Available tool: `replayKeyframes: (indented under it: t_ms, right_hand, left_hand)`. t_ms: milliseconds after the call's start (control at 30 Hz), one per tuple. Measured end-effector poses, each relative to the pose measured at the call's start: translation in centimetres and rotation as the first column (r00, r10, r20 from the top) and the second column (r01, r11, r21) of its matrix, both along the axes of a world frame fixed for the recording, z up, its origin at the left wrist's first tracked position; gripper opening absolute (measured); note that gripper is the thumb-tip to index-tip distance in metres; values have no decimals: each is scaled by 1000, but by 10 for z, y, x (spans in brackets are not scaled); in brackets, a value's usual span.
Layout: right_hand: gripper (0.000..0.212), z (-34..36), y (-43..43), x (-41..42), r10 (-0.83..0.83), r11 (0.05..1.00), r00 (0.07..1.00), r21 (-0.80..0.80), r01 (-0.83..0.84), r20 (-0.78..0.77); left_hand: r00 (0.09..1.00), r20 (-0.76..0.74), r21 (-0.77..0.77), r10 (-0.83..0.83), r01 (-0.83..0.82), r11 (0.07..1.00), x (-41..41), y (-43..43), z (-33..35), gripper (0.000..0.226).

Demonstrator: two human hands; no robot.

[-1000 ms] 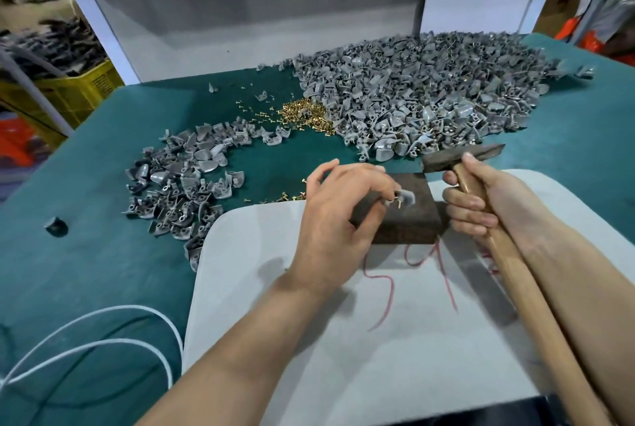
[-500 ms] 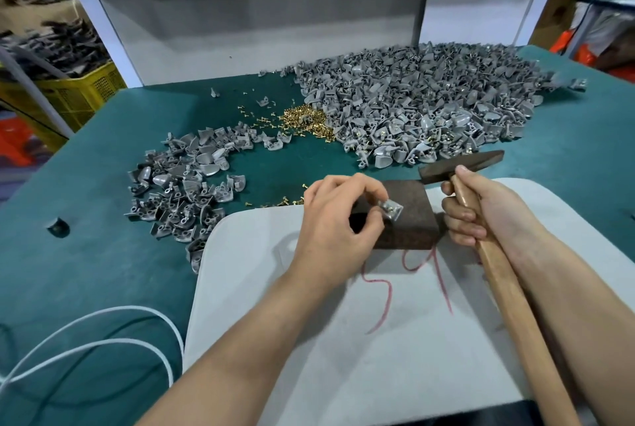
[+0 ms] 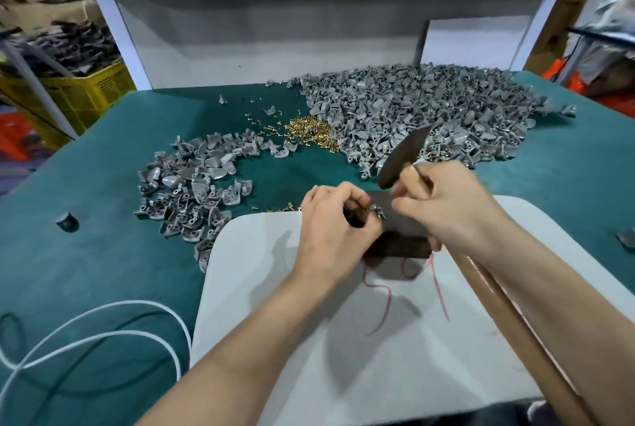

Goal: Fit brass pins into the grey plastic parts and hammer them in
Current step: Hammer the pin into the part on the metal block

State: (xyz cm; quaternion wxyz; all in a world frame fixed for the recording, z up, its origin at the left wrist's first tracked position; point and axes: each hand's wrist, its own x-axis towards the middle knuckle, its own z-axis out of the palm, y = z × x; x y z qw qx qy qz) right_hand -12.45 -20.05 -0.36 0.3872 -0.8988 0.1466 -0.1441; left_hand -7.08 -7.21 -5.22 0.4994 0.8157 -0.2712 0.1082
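The left hand (image 3: pixel 330 233) pinches the grey part (image 3: pixel 376 213) on the dark block (image 3: pixel 400 236) while the right hand (image 3: pixel 446 202) grips the hammer (image 3: pixel 403 157) close above, so a skewed blow could hit the fingers (image 3: pixel 359 199) or tip the part.

Left grip (image 3: pixel 335 223) back-of-hand up, fingers curled, thumb and fingertips pinching a grey part (image 3: pixel 376 212); bare forearm runs in from bottom left. Right grip (image 3: pixel 446 205) just beside it, fingers wrapped round the hammer (image 3: pixel 403 159) handle right under the head, bare forearm in from bottom right
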Motion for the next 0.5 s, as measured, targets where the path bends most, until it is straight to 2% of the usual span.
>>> replayKeyframes:
  t_ms: [167,300,500]
  right_hand:
    - [6,-13,4,14,33,997,988,72,-22,-149]
    - [27,-13,3,16,42,993,986,118,-23,-161]
    - [25,-7,3,19,44,985,984,172,-14,-174]
  left_hand:
    - [999,-34,-9,-7,7,1000,0,2,1,16]
    - [999,-42,6,0,0,1000,1,1,2,12]
    - [998,-59,0,-1,1,1000,2,1,2,13]
